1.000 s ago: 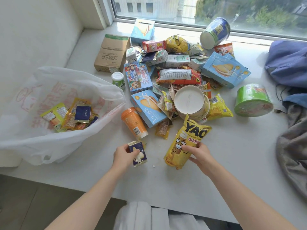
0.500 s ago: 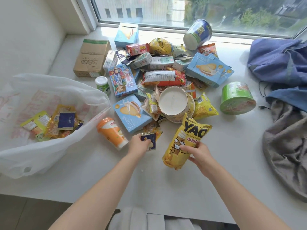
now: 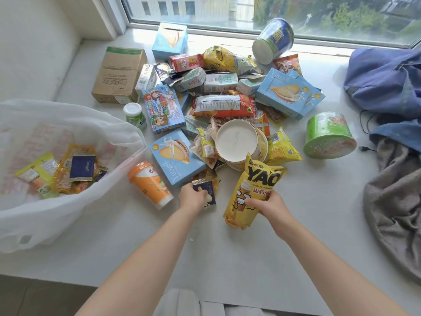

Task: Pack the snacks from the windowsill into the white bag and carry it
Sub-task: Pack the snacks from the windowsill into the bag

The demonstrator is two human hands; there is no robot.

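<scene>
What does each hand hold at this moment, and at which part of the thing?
The left hand grips the small dark blue packet by its left edge. The right hand grips the yellow YAO bag around its middle.

Two bare forearms [image 3: 141,258], ringless left hand [image 3: 191,197], ringless right hand [image 3: 271,205], white garment [image 3: 182,302] folds at lower edge

White bag [image 3: 68,137]: thin, translucent plastic film. Yellow chip pouch [image 3: 252,190]: glossy foil; brown box [image 3: 118,74]: matt cardboard. Windowsill [image 3: 227,258]: smooth, white; grey cloth [image 3: 394,201]: soft, rumpled.
</scene>
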